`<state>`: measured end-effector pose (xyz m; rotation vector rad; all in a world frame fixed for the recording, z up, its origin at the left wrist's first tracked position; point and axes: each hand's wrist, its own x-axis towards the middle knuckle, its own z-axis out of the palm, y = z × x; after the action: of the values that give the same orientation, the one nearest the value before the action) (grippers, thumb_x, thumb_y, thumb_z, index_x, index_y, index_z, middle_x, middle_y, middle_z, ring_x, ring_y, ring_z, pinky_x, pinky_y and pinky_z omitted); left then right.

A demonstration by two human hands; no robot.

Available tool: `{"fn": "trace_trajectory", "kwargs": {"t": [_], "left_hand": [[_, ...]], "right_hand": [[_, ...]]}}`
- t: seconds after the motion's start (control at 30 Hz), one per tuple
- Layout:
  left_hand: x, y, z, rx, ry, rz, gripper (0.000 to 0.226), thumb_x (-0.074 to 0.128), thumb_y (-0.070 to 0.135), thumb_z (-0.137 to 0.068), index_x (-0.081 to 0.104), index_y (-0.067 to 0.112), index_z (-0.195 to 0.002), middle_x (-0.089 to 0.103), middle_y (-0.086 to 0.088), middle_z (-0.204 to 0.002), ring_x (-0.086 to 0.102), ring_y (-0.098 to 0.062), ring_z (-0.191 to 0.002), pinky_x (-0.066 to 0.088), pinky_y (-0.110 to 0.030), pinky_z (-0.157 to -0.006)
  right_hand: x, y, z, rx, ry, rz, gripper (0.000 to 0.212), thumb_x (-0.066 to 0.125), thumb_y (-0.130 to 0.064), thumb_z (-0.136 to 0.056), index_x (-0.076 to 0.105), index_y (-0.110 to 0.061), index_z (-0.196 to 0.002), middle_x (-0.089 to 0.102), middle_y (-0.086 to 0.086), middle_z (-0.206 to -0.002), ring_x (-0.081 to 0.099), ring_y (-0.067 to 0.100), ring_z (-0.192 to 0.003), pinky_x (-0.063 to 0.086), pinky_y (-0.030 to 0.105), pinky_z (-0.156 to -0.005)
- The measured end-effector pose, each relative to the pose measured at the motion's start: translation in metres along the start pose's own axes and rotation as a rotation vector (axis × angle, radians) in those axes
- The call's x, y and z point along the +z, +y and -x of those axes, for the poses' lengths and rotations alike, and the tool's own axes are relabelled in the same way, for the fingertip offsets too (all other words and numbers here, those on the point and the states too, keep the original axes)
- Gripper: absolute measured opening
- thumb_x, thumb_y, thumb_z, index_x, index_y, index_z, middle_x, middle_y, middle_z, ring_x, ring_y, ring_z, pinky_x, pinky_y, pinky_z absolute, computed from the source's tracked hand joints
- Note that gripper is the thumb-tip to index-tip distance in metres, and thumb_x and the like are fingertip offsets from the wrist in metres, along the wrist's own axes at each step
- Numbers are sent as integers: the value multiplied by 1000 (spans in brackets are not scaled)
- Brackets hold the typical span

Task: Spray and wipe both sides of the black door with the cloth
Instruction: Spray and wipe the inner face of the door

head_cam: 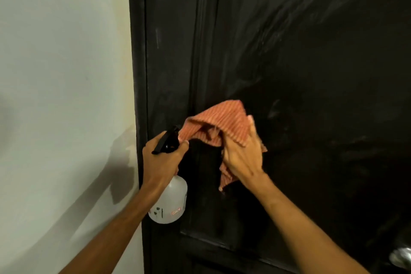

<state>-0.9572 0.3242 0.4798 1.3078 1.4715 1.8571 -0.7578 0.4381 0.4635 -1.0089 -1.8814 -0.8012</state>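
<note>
We can read no text: the spray bottle (169, 202) bears a small red-and-white label and dark marks, both too blurred for us to make out.

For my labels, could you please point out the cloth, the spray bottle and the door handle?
cloth (224, 118), head view, striped upper fold.
spray bottle (170, 202), head view, clear body.
door handle (403, 258), head view, metal part at the edge.

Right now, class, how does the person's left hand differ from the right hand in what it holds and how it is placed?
The left hand grips the black trigger head of a white plastic spray bottle; the right hand holds the orange striped cloth. The left hand is by the black door's left edge; the right hand lies over its panel. One cloth corner also reaches the left hand's fingers. Both arms are bare.
</note>
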Motion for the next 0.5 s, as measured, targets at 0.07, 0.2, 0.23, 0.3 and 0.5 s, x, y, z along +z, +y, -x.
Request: {"fn": "trace_trajectory", "kwargs": {"t": [0.07,0.2,0.23,0.3,0.5], "left_hand": [[4,0,0,2,-18,-15,11,78,14,-92,69,18,-86,70,-10,-75,60,-10,-48,49,-20,-44],[34,6,12,35,-74,6,10,77,10,-91,71,10,-82,70,-10,-71,59,-12,-49,50,-27,-49],[37,6,14,34,-76,17,12,77,9,-91,71,8,-81,70,-10,-69,59,-13,-49,50,-31,-50],[48,11,21,43,-110,39,15,78,9,-90,70,9,-77,69,-9,-65,59,-13,-47,48,-32,-49],[114,38,60,118,-319,64,19,81,11,-89,68,6,-77,68,-10,-65,56,-9,-42,43,-20,-42]], "right_hand": [[-16,17,-10,258,45,103,34,53,-19,-100,61,-2,-128,64,11,-124,61,23,-117,44,33,-106],[-26,8,22,-49,-90,77,43,60,-15,-81,64,-2,-122,59,23,-128,51,41,-124,39,45,-92],[-27,2,29,-150,-140,80,46,65,-16,-80,65,-5,-125,61,19,-130,52,38,-124,39,42,-93],[-41,17,36,-178,-171,94,39,62,-19,-81,68,-11,-119,68,13,-114,63,33,-104,43,39,-86],[-123,122,51,671,276,124,17,47,-13,-83,55,-5,-69,54,21,-67,55,42,-66,42,50,-70]]}}
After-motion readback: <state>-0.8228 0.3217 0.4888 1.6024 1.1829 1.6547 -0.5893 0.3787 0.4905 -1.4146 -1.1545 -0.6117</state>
